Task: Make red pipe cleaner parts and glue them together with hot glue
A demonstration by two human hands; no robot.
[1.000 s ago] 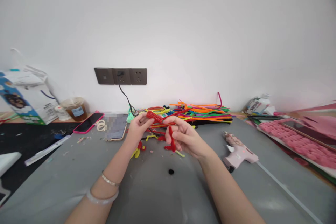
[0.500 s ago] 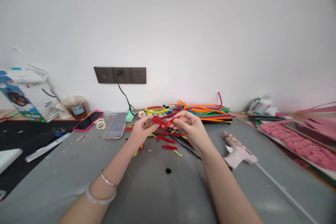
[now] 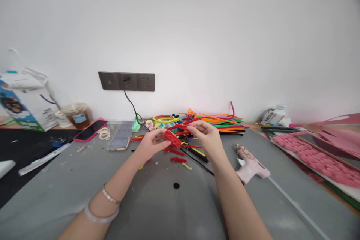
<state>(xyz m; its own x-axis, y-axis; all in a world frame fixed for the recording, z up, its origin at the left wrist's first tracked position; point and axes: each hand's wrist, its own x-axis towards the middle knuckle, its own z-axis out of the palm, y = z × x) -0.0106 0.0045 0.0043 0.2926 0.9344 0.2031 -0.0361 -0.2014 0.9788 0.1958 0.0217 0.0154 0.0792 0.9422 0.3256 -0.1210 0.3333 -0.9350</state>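
Between thumb and fingers, my left hand (image 3: 154, 144) grips a folded bundle of red pipe cleaner (image 3: 172, 139) above the table. A red strand runs from near the bundle toward my right hand (image 3: 206, 135), whose thumb and fingertips pinch a red pipe cleaner (image 3: 189, 123). Whether the strand and the bundle are one piece I cannot tell. Below the hands lie short red pipe cleaner pieces (image 3: 178, 160), a yellow-green piece (image 3: 186, 166) and a black pompom (image 3: 176, 185).
Colourful pipe cleaners (image 3: 225, 120) are heaped against the wall. A pink glue gun (image 3: 251, 167) lies right, its white stick trailing forward. Two phones (image 3: 90, 131) and a drink cup (image 3: 77, 115) stand left. A black cable (image 3: 198, 163) crosses under my hands. Pink braided material (image 3: 317, 153) lies far right.
My hands have moved slightly apart. The red bundle in my left hand has turned and tilts down to the right, with a red strand now showing between the hands. The view has shifted slightly.
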